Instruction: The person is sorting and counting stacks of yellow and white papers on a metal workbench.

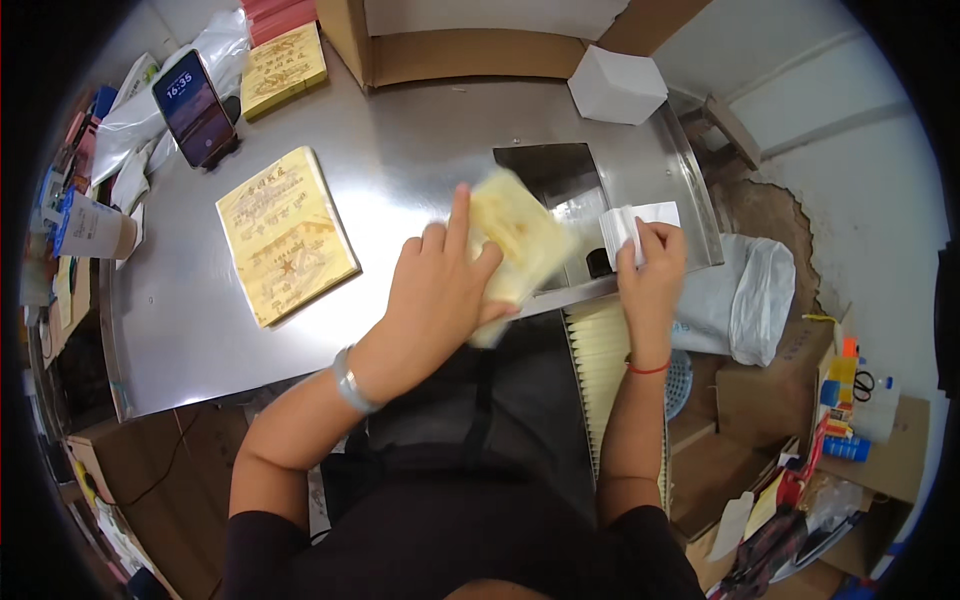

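My left hand [428, 285] grips a pale yellow flat packet [520, 235] over the middle of the metal table, its index finger stretched along one edge. Motion smears the packet, so its print cannot be read clearly. Pinched between the thumb and fingers of my right hand [655, 268] is a small white folded paper [622, 230], just right of the packet and apart from it. To the left lies a stack of yellow printed paper packets [287, 235]. Beneath and beyond my hands, a dark rectangular opening [560, 165] shows in the tabletop.
A phone [195, 108] leans upright at the far left, beside another yellow stack [285, 70]. An open cardboard box [480, 58] and a white block-shaped box [618, 85] stand at the back. Below the table edge runs a row of cream-coloured packets [588, 365]. A lidded cup [92, 228] sits left.
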Available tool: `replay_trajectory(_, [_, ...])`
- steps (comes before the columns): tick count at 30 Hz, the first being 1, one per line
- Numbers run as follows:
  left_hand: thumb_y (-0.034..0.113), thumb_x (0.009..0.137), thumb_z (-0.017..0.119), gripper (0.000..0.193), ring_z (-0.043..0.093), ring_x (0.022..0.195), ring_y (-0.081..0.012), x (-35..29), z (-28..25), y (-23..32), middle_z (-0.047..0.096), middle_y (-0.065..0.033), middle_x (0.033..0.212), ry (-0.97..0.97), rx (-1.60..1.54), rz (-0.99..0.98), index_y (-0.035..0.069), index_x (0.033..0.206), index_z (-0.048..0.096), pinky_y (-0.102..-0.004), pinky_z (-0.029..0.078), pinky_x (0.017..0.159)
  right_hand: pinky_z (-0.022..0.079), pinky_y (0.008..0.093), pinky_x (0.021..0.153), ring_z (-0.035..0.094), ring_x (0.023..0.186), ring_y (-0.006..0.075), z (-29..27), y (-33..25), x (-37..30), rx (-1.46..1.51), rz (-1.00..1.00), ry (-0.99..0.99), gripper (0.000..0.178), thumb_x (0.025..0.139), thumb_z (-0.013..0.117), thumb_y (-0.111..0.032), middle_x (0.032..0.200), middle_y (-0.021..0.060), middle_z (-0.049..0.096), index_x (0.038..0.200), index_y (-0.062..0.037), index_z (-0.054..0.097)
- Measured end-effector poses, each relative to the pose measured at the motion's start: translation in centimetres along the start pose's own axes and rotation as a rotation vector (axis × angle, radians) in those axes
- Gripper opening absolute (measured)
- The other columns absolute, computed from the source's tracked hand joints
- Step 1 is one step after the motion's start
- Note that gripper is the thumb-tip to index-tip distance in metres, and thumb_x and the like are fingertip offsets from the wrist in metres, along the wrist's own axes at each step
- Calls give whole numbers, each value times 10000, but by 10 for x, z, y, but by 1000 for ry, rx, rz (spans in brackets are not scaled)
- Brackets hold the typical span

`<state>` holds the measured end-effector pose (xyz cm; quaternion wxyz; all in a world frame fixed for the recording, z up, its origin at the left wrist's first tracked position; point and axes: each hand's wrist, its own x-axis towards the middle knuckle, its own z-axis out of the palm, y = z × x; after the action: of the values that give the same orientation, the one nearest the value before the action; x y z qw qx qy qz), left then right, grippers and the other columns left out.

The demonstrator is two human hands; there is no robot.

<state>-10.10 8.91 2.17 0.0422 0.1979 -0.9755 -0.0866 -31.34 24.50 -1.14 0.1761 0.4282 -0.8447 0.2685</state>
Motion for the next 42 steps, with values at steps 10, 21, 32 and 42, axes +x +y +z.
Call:
replay_trajectory(10, [159, 677, 797, 684, 612, 1014, -375, 0, 23, -33, 399, -229, 1408, 126, -236, 182, 110, 1308, 540, -419, 527, 863, 497, 444, 904, 631, 1015, 304, 8, -108, -43, 104, -468, -195, 266, 818, 570, -73, 1037, 146, 662, 1059, -66, 681])
replay_trajectory(21, [132, 844, 686, 464, 548, 969, -288, -49, 14, -69, 551, -185, 1166, 467, -367, -325, -8, 1231, 472, -372, 445, 890, 501, 421, 664, 647, 741, 352, 20, -56, 10, 127, -14, 9, 217, 869, 625, -170, 756, 162, 655, 983, -2, 702])
replay_trajectory(32, [196, 764, 736, 243, 480, 1063, -423, -28, 20, -40, 493, -244, 1150, 415, -361, -28, 20, 854, 594, -525, 395, 908, 430, 405, 841, 519, 948, 306, 9, -4, -12, -85, 72, 88, 239, 830, 632, -67, 999, 119, 555, 1057, -31, 700])
replay_trajectory(42, [206, 687, 767, 510, 344, 1370, -385, -32, 30, -25, 418, -200, 1413, 202, -209, 43, 13, 1112, 559, -570, 290, 1075, 373, 516, 1036, 525, 1153, 371, -2, -113, -57, 350, -579, -385, 328, 781, 627, -111, 1124, 180, 597, 1102, -69, 681])
